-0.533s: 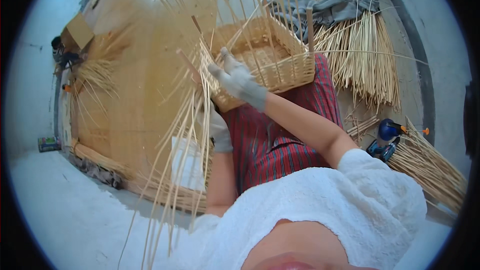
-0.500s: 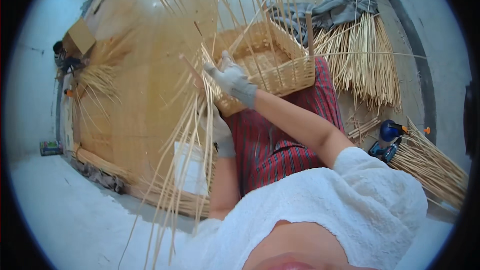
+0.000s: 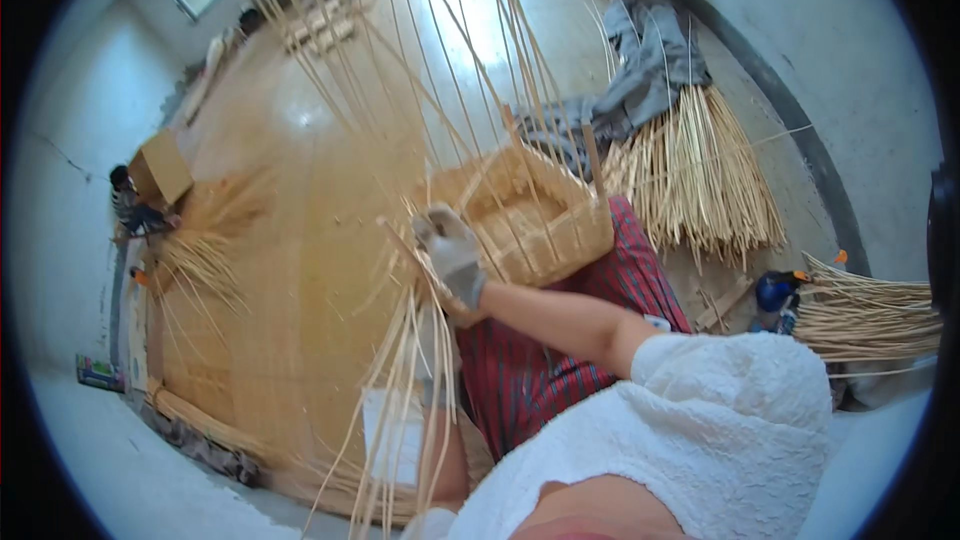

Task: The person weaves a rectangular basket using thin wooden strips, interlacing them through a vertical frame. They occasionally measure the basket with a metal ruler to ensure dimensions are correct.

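A partly woven wicker basket [image 3: 550, 255] rests tilted on my lap, over a red striped cloth [image 3: 630, 260]. Long upright canes rise from its walls, and wooden stakes [image 3: 592, 162] stand at its corners. My right hand [image 3: 452, 255], in a pale grey glove, is at the basket's left wall with its fingers closed around a wicker strand at the rim. Below that wall is my left hand [image 3: 432, 345], also gloved; hanging wicker strands [image 3: 405, 370] cross in front of it and its fingers are hidden.
Bundled canes [image 3: 700, 180] lie at the right, partly under grey cloth [image 3: 640, 80]. Nearer are another cane bundle [image 3: 865, 315] and a blue tool [image 3: 778, 290]. A white sheet [image 3: 392, 435] lies at lower left. Another person [image 3: 135, 202] sits far left beside a cardboard box [image 3: 162, 168].
The view has tilted up, showing more of the far floor and a window. My right hand's fingers have drawn together at the rim; earlier thumb and fingers were spread wider.
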{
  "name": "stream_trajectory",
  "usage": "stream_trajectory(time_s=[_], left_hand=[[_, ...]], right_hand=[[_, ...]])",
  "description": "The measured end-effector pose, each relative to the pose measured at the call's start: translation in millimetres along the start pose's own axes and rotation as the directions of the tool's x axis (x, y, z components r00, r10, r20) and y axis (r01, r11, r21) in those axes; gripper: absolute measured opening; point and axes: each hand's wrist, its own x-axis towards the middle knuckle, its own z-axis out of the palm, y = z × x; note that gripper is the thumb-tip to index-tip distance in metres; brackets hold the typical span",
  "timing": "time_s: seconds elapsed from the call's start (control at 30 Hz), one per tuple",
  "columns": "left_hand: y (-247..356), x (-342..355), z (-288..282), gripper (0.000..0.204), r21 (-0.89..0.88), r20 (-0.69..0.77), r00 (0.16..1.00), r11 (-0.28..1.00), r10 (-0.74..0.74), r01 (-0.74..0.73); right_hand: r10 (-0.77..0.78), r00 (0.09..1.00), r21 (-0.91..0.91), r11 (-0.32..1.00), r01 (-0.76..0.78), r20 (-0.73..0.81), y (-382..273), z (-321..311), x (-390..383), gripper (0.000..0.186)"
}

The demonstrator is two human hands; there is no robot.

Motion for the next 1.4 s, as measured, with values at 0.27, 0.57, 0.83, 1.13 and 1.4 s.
stream_trajectory(time_s=[0.27,0.57,0.83,1.13,1.4], left_hand=[[12,2,14,0.067,0.268,0.085,0.993,0.958,0.081,-0.101],[-25,14,32,0.069,0.24,-0.026,0.96,0.934,0.277,-0.263],[-4,-4,38,0.027,-0.168,-0.129,0.99,0.983,0.054,-0.076],[37,59,76,0.015,-0.577,0.18,0.983,0.813,0.035,0.076],[27,53,107,0.012,-0.73,0.025,0.996,0.679,-0.086,0.077]], right_hand=[[0.19,0.87,-0.6,0.787,0.143,0.456,-66,-37,20,0.056],[-0.099,0.932,0.203,0.979,0.028,0.349,-54,-79,-12,0.024],[0.351,0.935,0.031,0.936,-0.35,-0.045,-62,-225,-27,0.014],[0.167,0.966,-0.028,0.984,-0.175,-0.197,-61,-196,-30,0.008],[-0.053,0.818,-0.718,0.447,0.533,0.573,-103,-57,86,0.057]])
